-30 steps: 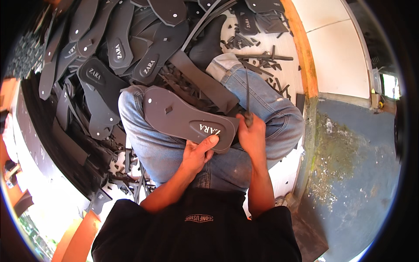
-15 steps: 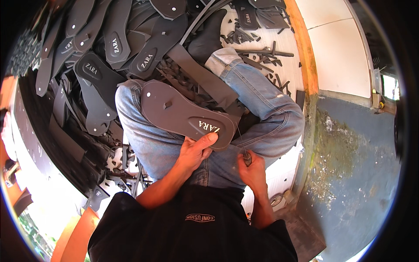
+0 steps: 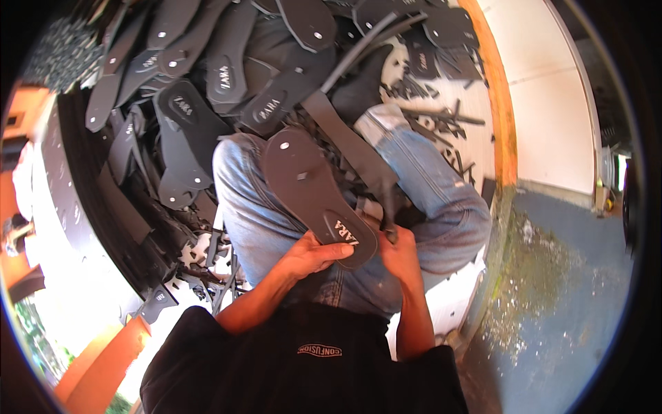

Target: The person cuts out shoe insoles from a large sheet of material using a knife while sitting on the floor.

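A dark sole (image 3: 293, 172) is held over the lap (image 3: 358, 286), its long axis slanted from the left knee (image 3: 234, 159) down toward the right hand (image 3: 400, 252). The broad, white-dotted end is pointed forward and left, the lettered end back and right. That lettered end is gripped by the left hand (image 3: 314, 255), thumb pressed on top, the other fingers mostly hidden beneath. A tool (image 3: 392, 237), its upper part blurred, is enclosed in the right hand's curled fingers just beside the sole's right edge. Room toward the right leg (image 3: 431, 169) is narrowed by a flat strip (image 3: 348, 141). The sole is smooth, matte and round-ended, set with a small peg (image 3: 301, 176). The white floor (image 3: 476, 100) is bordered at its right edge by a wooden board (image 3: 502, 103).
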A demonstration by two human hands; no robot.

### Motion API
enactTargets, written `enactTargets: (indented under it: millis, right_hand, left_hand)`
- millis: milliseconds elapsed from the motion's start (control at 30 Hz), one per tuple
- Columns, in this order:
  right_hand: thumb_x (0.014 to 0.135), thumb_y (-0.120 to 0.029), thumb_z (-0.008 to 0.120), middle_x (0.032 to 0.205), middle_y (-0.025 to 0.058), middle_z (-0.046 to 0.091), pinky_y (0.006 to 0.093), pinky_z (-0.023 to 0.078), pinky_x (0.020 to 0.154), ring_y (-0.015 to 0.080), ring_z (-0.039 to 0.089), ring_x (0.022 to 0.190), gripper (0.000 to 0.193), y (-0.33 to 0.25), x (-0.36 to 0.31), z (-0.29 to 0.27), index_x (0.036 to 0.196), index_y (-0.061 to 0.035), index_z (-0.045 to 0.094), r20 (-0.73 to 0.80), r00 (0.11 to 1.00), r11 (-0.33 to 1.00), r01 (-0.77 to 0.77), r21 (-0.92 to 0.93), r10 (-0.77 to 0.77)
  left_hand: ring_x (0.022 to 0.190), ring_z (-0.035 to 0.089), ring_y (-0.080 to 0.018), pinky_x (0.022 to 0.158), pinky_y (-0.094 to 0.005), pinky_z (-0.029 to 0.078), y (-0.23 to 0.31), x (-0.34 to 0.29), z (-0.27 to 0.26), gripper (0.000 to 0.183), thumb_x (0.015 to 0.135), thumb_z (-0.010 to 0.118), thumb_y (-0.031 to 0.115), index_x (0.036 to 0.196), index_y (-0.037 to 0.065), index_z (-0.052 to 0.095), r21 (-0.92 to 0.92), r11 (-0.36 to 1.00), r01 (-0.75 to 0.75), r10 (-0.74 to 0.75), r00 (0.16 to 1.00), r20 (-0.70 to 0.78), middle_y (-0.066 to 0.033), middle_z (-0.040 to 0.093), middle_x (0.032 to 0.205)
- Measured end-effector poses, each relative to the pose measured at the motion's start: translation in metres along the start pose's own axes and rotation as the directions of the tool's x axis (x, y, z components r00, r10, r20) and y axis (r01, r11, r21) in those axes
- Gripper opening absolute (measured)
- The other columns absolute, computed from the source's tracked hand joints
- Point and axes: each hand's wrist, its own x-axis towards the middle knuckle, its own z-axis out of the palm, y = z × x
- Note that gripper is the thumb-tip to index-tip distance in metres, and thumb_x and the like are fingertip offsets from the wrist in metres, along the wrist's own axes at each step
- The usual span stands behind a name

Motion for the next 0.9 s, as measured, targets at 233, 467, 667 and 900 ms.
enactTargets:
  millis: [233,467,667,900]
  right_hand:
    - [0.082,-0.013,0.061,0.053,0.0027,0.049,0.0287,0.037,0.046,0.0093,0.045,0.049,0.024,0.0,-0.001,-0.002,0.066,0.0018,0.052,-0.074,0.985,0.984,-0.145,0.1,0.153]
    - [0.083,-0.013,0.062,0.053,0.0008,0.048,0.0272,0.034,0.045,0.0087,0.043,0.047,0.024,0.002,-0.005,0.001,0.067,-0.0003,0.051,-0.085,0.98,0.972,-0.162,0.17,0.178]
    - [0.083,-0.015,0.063,0.054,0.0031,0.049,0.0298,0.037,0.049,0.0112,0.046,0.05,0.024,0.006,0.006,0.005,0.07,0.0025,0.053,0.004,0.996,0.995,-0.087,0.045,0.087]
    - [0.081,-0.019,0.064,0.063,0.0163,0.056,0.0372,0.043,0.057,0.0275,0.055,0.057,0.026,-0.004,0.013,0.009,0.079,0.0052,0.056,0.004,0.998,0.988,0.068,-0.138,-0.068]
  left_hand:
    - [0.053,0.057,-0.0101,0.052,-0.0235,0.045,0.208,0.025,-0.04,0.044,0.089,0.055,0.042,0.096,0.0,0.066,0.676,0.59,-0.443,0.683,0.72,-0.124,-0.0064,0.064,0.068]
    - [0.077,0.063,-0.0146,0.065,-0.0251,0.05,0.241,-0.142,-0.202,0.031,0.087,0.061,0.026,0.103,-0.001,0.064,0.882,0.443,-0.164,0.886,-0.073,-0.458,-0.01,0.066,0.088]
    - [0.112,0.051,-0.0368,0.096,-0.0406,0.039,0.082,-0.444,-0.453,0.062,0.086,0.055,0.045,0.117,-0.008,0.054,0.391,0.678,0.622,0.734,-0.591,-0.333,-0.0242,0.055,0.12]
    - [0.105,0.054,-0.0417,0.09,-0.0454,0.041,-0.044,-0.476,-0.443,0.085,0.081,0.045,0.067,0.123,-0.007,0.05,0.13,0.626,0.769,0.624,-0.394,-0.675,-0.0302,0.056,0.113]
